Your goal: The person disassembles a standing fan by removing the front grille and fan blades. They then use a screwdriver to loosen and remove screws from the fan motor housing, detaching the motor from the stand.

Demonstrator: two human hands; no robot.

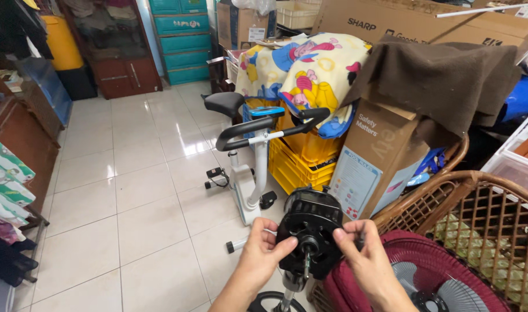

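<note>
Near, low centre: black round plastic fan motor housing [311,231] on a metal stand, base cut off below. Left hand [263,249] pinching its left rim; right hand [362,254] gripping its right edge, fingertips partly hidden. Just right: maroon fan grille [391,271] with grey blades, brown rattan chair [478,202]. Farther off: white exercise bike [249,167], yellow plastic crates [301,150].

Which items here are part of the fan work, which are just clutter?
In hand:
- left hand and right hand, both on the black fan motor housing
- motor shaft
- fan stand pole
- maroon fan grille with blades, beside it

Lying about:
- exercise bike
- yellow crates
- cardboard box
- rattan chair
- cartoon blanket
</note>
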